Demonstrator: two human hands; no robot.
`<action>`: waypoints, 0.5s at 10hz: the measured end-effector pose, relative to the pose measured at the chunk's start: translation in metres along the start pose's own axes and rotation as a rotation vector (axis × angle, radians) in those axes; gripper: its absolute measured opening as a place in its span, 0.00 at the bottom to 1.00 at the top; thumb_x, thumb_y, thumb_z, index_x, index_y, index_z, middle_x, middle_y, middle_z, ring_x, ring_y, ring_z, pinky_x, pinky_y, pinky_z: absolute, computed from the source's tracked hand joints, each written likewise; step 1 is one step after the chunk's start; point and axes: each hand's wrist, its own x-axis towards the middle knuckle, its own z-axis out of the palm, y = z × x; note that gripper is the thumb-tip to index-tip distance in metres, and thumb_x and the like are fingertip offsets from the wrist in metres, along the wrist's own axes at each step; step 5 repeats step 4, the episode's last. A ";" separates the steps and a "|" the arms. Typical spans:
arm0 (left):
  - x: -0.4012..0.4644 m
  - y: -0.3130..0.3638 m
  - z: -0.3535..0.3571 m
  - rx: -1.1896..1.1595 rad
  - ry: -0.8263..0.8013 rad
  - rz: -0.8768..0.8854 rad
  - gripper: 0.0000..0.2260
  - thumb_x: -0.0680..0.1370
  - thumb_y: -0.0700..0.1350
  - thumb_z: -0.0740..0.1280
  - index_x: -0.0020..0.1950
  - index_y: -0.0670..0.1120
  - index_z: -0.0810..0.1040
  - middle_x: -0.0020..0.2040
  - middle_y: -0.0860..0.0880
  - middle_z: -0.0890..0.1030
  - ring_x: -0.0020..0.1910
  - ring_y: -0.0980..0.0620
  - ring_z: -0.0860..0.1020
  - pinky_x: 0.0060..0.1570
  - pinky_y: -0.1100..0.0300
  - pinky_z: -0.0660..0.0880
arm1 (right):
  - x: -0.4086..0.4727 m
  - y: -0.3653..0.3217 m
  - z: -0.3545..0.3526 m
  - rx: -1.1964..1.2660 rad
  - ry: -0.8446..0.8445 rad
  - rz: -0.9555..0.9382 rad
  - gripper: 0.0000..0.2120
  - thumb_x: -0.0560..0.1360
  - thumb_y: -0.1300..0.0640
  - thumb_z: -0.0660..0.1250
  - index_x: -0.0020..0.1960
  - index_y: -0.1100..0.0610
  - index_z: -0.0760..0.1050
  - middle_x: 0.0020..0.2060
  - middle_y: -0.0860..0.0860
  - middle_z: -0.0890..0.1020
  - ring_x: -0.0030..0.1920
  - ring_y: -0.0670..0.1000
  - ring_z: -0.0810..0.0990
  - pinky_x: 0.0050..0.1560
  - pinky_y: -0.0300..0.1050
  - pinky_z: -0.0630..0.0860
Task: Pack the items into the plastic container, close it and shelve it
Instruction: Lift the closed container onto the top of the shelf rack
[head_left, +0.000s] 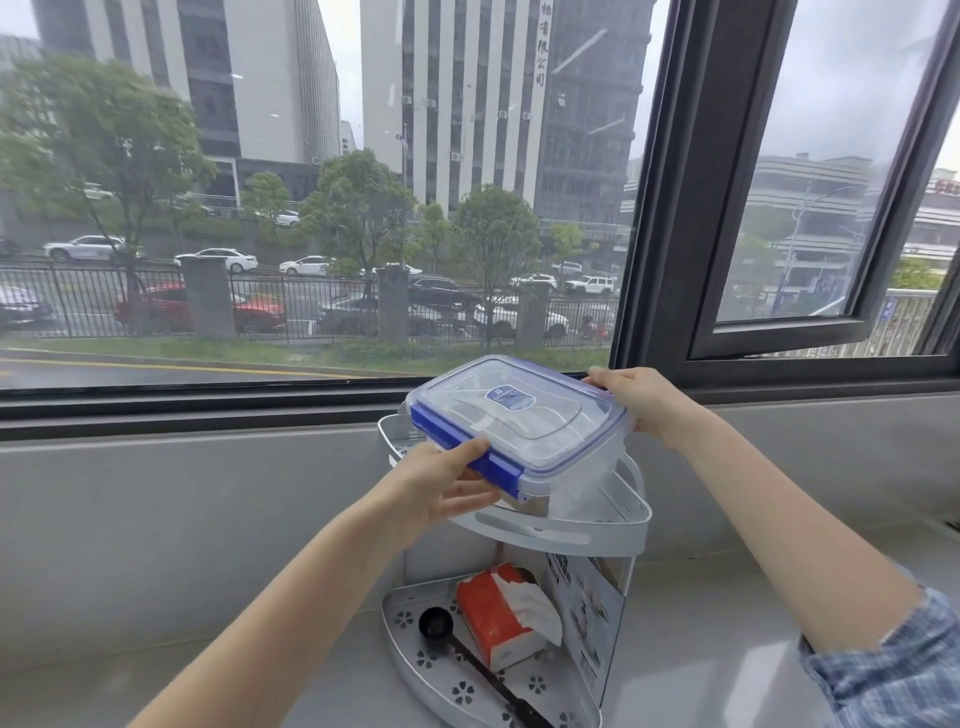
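I see the left hand (436, 488) and right hand (641, 400), fingers gripping opposite ends of the lidded plastic container (519, 431), over the top shelf tier (597, 530).

We see the clear plastic container with its blue-clipped lid (519, 431) at the centre of the frame, filling most of the room above the upper tier of the white corner shelf rack (623, 530). Our left hand (441, 488) blocks the container's near left end, and our right hand (639, 400) blocks its far right corner. Behind, the dark window frame (654, 208) and the grey sill (208, 441) close off the far side. On the lower tier, at bottom centre, an orange tissue pack (493, 618) and a black long-handled scoop (436, 626) take up the floor. The grey counter (156, 545) at the left lies open, as does the counter at the right.
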 end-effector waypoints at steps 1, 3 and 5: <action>-0.012 0.008 -0.003 0.092 -0.017 0.005 0.05 0.75 0.43 0.65 0.42 0.42 0.76 0.28 0.47 0.84 0.30 0.52 0.83 0.29 0.62 0.81 | -0.008 -0.006 -0.003 -0.110 0.012 -0.047 0.18 0.76 0.48 0.60 0.59 0.59 0.76 0.59 0.57 0.79 0.52 0.55 0.77 0.55 0.49 0.75; -0.038 0.034 -0.010 0.329 0.012 0.031 0.07 0.77 0.45 0.61 0.50 0.43 0.74 0.49 0.45 0.79 0.47 0.50 0.78 0.49 0.54 0.78 | -0.033 -0.039 -0.002 -0.250 0.034 -0.197 0.18 0.77 0.49 0.59 0.63 0.56 0.73 0.64 0.53 0.75 0.64 0.54 0.72 0.64 0.48 0.67; -0.050 0.048 -0.016 0.386 0.061 0.101 0.11 0.77 0.45 0.60 0.56 0.41 0.72 0.53 0.45 0.76 0.52 0.49 0.76 0.53 0.54 0.73 | -0.047 -0.057 0.002 -0.290 0.067 -0.269 0.20 0.77 0.49 0.59 0.66 0.56 0.70 0.66 0.54 0.74 0.66 0.54 0.71 0.66 0.49 0.65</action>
